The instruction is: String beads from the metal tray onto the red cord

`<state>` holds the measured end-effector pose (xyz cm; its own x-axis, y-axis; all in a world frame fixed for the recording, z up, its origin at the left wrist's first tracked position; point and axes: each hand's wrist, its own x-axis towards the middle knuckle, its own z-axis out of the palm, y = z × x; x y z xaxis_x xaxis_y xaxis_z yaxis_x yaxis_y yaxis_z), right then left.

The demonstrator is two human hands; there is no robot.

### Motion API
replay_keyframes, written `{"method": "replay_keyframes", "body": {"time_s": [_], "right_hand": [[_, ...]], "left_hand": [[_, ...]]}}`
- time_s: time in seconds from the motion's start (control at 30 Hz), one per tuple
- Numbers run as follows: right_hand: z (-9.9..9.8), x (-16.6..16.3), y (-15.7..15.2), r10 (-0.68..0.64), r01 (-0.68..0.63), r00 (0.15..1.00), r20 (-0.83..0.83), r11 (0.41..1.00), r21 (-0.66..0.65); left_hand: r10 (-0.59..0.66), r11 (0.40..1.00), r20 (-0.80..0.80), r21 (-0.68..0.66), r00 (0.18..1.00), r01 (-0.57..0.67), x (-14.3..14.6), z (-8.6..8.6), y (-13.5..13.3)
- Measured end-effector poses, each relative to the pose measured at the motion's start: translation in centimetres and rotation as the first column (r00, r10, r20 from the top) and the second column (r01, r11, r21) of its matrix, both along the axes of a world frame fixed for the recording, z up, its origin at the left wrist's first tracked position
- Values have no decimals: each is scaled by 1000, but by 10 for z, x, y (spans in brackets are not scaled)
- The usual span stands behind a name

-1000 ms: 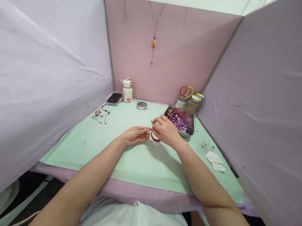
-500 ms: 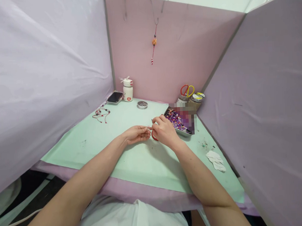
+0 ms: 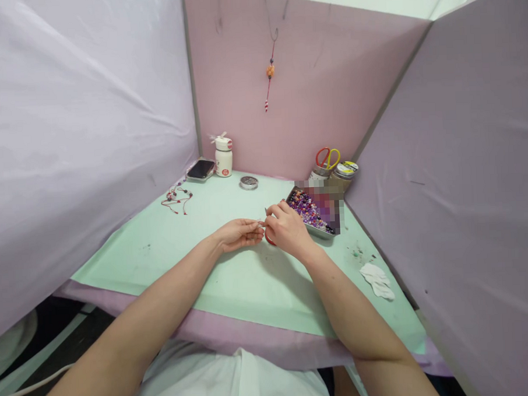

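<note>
My left hand (image 3: 241, 234) is closed in a pinch over the mat, with thumb and forefinger on something too small to make out. Against its fingertips, my right hand (image 3: 287, 229) is also closed, its fingers bent and their tips largely hidden. A red loop (image 3: 269, 238), like a scissors handle, shows under the right hand, and a thin grey tip sticks out above the fingers. Whether the right hand grips that tool or it lies beneath, I cannot tell. Just beyond stands a metal tray (image 3: 320, 233) of mixed purple, red and orange beads, partly blurred out.
Red cord strings with beads (image 3: 176, 199) lie at left, near a phone (image 3: 200, 170) and a white bottle (image 3: 224, 159). A small round tin (image 3: 248, 182) sits mid-back. Jars with scissors (image 3: 327, 158) stand behind the tray. A crumpled white cloth (image 3: 377, 281) lies right. A beaded cord (image 3: 270, 72) hangs behind.
</note>
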<state>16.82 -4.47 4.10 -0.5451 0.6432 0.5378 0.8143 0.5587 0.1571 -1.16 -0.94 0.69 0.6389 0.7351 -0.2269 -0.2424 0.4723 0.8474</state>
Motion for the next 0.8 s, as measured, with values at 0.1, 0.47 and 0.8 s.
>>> {"method": "replay_keyframes", "body": {"time_s": [0.1, 0.47, 0.8], "right_hand": [[0, 1, 0, -6, 6, 1000, -3, 1000, 4], [0, 0, -1, -1, 1, 1000, -7, 1000, -13], [-1, 1, 1, 3, -3, 1000, -10, 1000, -9]], "left_hand": [[6, 1000, 8, -10, 1000, -6, 0, 0, 0], [28, 1000, 19, -14, 999, -27, 0, -2, 1], [29, 999, 25, -18, 999, -29, 1, 0, 1]]}}
